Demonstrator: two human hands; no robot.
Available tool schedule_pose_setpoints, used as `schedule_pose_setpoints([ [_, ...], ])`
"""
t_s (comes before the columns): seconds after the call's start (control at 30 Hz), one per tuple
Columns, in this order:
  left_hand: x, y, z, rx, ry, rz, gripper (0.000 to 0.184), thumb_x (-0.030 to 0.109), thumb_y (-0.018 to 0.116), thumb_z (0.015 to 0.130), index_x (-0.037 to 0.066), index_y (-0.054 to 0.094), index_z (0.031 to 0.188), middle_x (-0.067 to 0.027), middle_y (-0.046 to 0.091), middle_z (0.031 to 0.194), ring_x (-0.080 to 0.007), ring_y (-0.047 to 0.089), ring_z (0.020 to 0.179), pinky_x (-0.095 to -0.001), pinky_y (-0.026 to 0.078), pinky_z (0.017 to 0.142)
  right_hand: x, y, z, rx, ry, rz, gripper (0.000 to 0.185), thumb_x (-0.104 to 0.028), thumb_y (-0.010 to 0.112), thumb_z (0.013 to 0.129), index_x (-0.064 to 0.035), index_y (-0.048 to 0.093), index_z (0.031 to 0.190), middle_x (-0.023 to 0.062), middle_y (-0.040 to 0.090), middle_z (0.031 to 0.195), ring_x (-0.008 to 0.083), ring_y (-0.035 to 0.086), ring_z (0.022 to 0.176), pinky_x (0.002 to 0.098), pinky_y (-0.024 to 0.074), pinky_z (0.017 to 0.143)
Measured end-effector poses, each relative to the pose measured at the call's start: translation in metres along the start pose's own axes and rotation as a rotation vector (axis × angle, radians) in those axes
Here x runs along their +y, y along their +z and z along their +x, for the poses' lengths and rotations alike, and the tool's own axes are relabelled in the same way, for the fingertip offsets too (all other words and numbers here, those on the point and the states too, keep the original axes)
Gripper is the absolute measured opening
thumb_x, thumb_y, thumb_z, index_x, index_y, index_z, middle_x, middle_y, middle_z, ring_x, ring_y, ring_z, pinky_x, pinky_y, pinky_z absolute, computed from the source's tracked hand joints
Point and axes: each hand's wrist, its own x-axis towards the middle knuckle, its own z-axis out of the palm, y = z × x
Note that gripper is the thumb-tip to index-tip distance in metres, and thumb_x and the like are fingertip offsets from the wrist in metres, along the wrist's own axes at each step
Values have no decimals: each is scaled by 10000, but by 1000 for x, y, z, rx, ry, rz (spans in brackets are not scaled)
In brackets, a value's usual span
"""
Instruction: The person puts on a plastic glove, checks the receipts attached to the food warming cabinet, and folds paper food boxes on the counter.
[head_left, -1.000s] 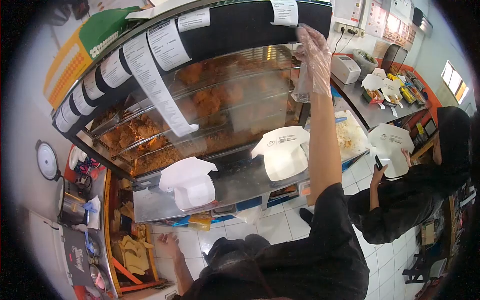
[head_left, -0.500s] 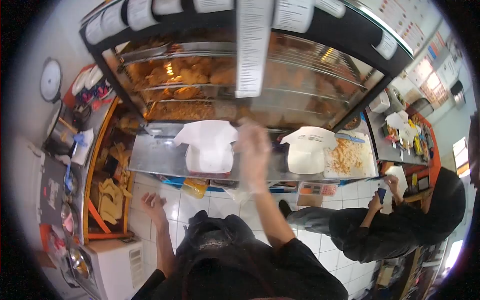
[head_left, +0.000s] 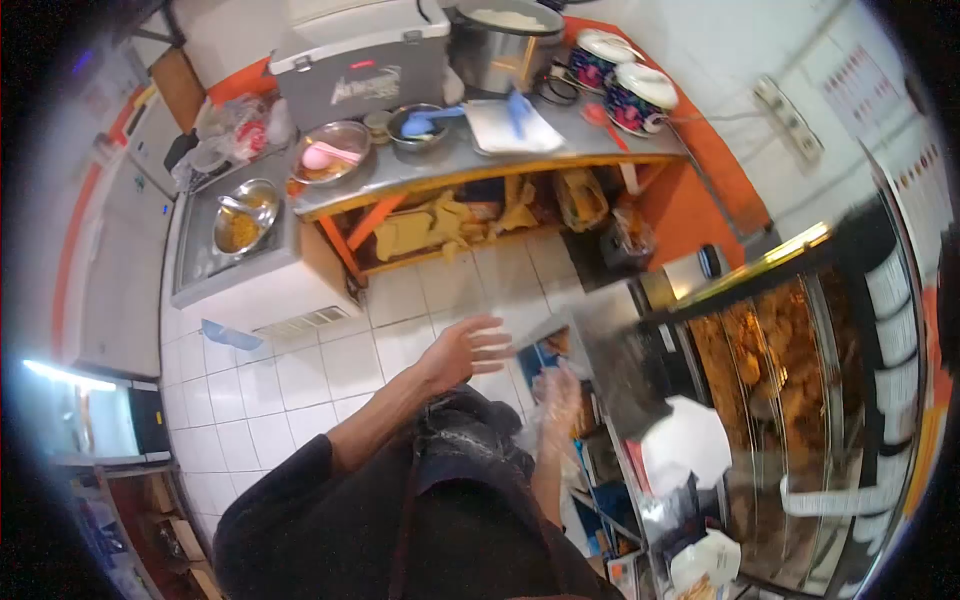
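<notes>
My left hand (head_left: 465,353) is bare and held out over the tiled floor, its fingers spread and nothing in it. To its right, my right hand (head_left: 560,393) wears a clear plastic glove beside the edge of the metal counter (head_left: 655,512); its fingers are blurred. An open white food box (head_left: 686,447) stands on that counter, with a second open box (head_left: 706,563) nearer the bottom edge. Beyond them is the glass warming cabinet (head_left: 770,400) with fried food on its racks and paper slips (head_left: 890,370) along its frame.
A steel table (head_left: 400,170) across the floor bears a rice cooker (head_left: 503,50), a grey cool box (head_left: 360,75), bowls with ladles, a white tray (head_left: 512,128) and patterned pots (head_left: 640,95). A white freezer (head_left: 270,270) stands at its left end.
The view has swung left from the cabinet to the steel table. My gloved right hand has come down from the paper slips to beside the counter. The co-worker is out of view.
</notes>
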Motion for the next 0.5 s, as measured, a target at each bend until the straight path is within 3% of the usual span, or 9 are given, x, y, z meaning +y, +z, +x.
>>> schedule_pose_setpoints([
  [0.17, 94, -70, 15, 277, 340, 88, 470, 366, 533, 1042, 80, 466, 1409, -146, 600, 1378, -272, 624, 1201, -417, 478, 1045, -12, 34, 61, -8, 71, -12, 401, -230, 653, 1030, -54, 564, 1379, 46, 653, 1099, 123, 631, 915, 261, 536, 761],
  [0.2, 112, -81, 24, 325, 364, 29, 425, 329, 563, 1032, 76, 474, 1363, -134, 631, 1320, -247, 649, 1144, -382, 507, 988, -19, 45, 78, -21, 112, 5, 408, -238, 659, 1028, -55, 560, 1379, 45, 652, 1095, 119, 630, 921, 260, 538, 762],
  [0.3, 161, -106, 48, 455, 446, 48, 484, 328, 577, 1023, 46, 446, 1393, -156, 621, 1318, -264, 654, 1145, -400, 523, 976, -11, 78, 146, -94, 30, -77, 425, -258, 671, 1021, -60, 555, 1379, 47, 649, 1088, 133, 630, 932, 285, 547, 780],
  [0.37, 184, -122, 63, 464, 473, 33, 436, 285, 610, 1013, 50, 473, 1354, -120, 646, 1285, -236, 675, 1088, -353, 532, 932, -19, 114, 187, -59, 81, -5, 417, -251, 673, 1018, -57, 560, 1370, 68, 656, 1096, 157, 636, 960, 299, 552, 814],
  [0.43, 205, -139, 83, 490, 609, 128, 467, 289, 601, 1018, 42, 456, 1387, -123, 656, 1279, -239, 676, 1094, -357, 533, 932, -30, 152, 228, -129, -12, 3, 376, -209, 674, 1005, -49, 599, 1338, 74, 667, 1022, 113, 599, 785, 260, 523, 663],
  [0.5, 222, -169, 103, 434, 659, 188, 484, 274, 560, 1039, 38, 422, 1439, -126, 649, 1287, -240, 679, 1089, -359, 537, 933, -54, 192, 253, -176, -195, -162, 355, -199, 657, 1015, -58, 610, 1337, 70, 684, 1070, 136, 639, 898, 289, 560, 741],
])
